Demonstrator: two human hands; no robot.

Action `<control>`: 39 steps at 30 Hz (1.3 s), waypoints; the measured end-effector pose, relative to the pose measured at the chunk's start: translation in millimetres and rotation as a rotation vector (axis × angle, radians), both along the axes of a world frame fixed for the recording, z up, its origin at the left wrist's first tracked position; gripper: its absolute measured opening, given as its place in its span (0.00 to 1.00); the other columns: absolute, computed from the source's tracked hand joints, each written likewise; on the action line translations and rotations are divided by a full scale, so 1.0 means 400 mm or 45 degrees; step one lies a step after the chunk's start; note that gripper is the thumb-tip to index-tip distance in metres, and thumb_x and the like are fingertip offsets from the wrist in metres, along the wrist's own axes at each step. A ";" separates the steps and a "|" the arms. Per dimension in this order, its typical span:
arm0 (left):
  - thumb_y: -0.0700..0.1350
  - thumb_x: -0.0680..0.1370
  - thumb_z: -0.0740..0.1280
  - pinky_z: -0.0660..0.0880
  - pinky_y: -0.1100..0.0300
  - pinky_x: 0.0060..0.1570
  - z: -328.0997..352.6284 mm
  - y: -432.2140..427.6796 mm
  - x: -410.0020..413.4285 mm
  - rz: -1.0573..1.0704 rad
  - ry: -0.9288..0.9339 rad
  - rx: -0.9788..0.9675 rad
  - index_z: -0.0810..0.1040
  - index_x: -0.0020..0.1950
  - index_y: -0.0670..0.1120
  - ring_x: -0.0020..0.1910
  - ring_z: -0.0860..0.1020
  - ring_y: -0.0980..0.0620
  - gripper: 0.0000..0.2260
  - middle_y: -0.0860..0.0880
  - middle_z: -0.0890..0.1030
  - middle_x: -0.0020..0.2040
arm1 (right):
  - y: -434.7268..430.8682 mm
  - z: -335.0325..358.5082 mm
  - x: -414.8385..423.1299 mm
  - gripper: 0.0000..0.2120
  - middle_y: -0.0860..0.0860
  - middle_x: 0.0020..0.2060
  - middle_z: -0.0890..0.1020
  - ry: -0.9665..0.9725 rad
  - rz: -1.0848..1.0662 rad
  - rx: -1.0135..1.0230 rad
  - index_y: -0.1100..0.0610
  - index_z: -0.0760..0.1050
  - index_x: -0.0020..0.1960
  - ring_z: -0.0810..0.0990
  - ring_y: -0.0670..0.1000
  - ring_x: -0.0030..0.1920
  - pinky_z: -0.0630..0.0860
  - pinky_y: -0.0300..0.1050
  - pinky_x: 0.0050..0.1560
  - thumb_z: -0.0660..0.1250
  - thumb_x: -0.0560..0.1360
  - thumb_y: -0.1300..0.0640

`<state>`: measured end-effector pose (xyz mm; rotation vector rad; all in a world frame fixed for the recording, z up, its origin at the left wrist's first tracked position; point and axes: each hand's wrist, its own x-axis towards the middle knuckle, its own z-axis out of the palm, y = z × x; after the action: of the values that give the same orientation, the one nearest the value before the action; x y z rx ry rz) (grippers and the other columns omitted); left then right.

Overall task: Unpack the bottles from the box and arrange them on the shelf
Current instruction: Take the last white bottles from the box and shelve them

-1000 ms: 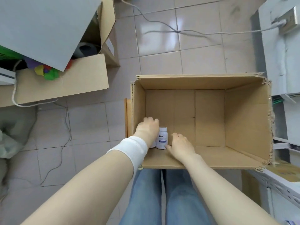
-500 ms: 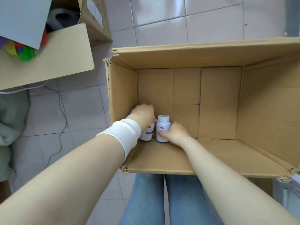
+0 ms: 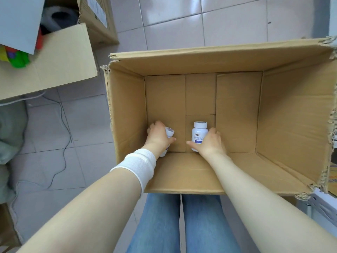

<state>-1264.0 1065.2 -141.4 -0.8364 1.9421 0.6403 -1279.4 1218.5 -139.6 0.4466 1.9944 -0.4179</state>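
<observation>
At far left a second carton [image 3: 60, 57] stands open on the tiled floor, with a thin cable [image 3: 63, 125] trailing below it; neither belongs to this job.

The box [image 3: 127, 110] sits in front of the person's knees with its top open. Inside, near the left wall, the left hand [image 3: 157, 138], which wears a white wristband [image 3: 136, 167], grips the left bottle [image 3: 169, 132]. Its fingers are curled round the body and the bottle leans, cap toward the right. I cannot tell whether its base is touching the box floor.

Just to the right, apart from the first, the right bottle [image 3: 198, 133] stands upright on the box floor. The right hand [image 3: 211, 143] is clamped on it from the right side, with the thumb across the front below the label and the fingers wrapped behind. No other bottles show in the box.

At the lower right corner a white frame [image 3: 322, 207] pokes in. It may be the shelf, but too little shows to say.

The step in hand looks like the pick: both bottles are gripped and neither is out of the box. It reads as late in the unpacking, these being the last two. The next move calls for a straight lift past the tall walls, keeping the leaning bottle secure, then a turn toward the shelf to stand both upright.
</observation>
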 end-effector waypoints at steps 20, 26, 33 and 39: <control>0.51 0.79 0.62 0.78 0.53 0.48 0.707 0.085 -0.073 0.575 0.649 0.839 0.71 0.51 0.55 0.48 0.82 0.52 0.03 0.52 0.81 0.50 | 0.203 0.712 0.056 0.28 0.52 0.58 0.78 0.569 -0.989 -0.517 0.55 0.68 0.66 0.77 0.51 0.55 0.74 0.51 0.61 0.73 0.69 0.53; 0.54 0.79 0.61 0.78 0.55 0.46 0.939 0.174 -0.012 0.117 0.743 1.057 0.69 0.50 0.55 0.43 0.80 0.54 0.05 0.53 0.80 0.46 | 0.169 0.933 0.275 0.24 0.52 0.56 0.78 0.979 -1.395 -0.489 0.54 0.69 0.63 0.78 0.52 0.55 0.75 0.51 0.59 0.71 0.71 0.51; 0.53 0.79 0.61 0.78 0.51 0.44 1.240 0.377 0.156 -0.295 0.908 1.332 0.71 0.47 0.52 0.40 0.80 0.48 0.06 0.48 0.80 0.43 | 0.261 1.187 0.568 0.09 0.48 0.45 0.80 1.496 -1.590 -0.447 0.47 0.74 0.51 0.79 0.47 0.46 0.75 0.42 0.50 0.70 0.72 0.53; 0.46 0.80 0.62 0.74 0.65 0.27 1.460 0.601 0.507 -0.569 0.989 1.730 0.73 0.48 0.45 0.26 0.77 0.60 0.05 0.50 0.79 0.37 | 0.365 1.368 0.935 0.06 0.45 0.43 0.80 1.932 -1.677 -0.352 0.47 0.74 0.50 0.79 0.36 0.38 0.75 0.30 0.37 0.66 0.75 0.57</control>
<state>-1061.4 1305.5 442.5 0.7646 1.6134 1.8162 -905.2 1364.5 407.8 1.5590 2.5688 -2.3580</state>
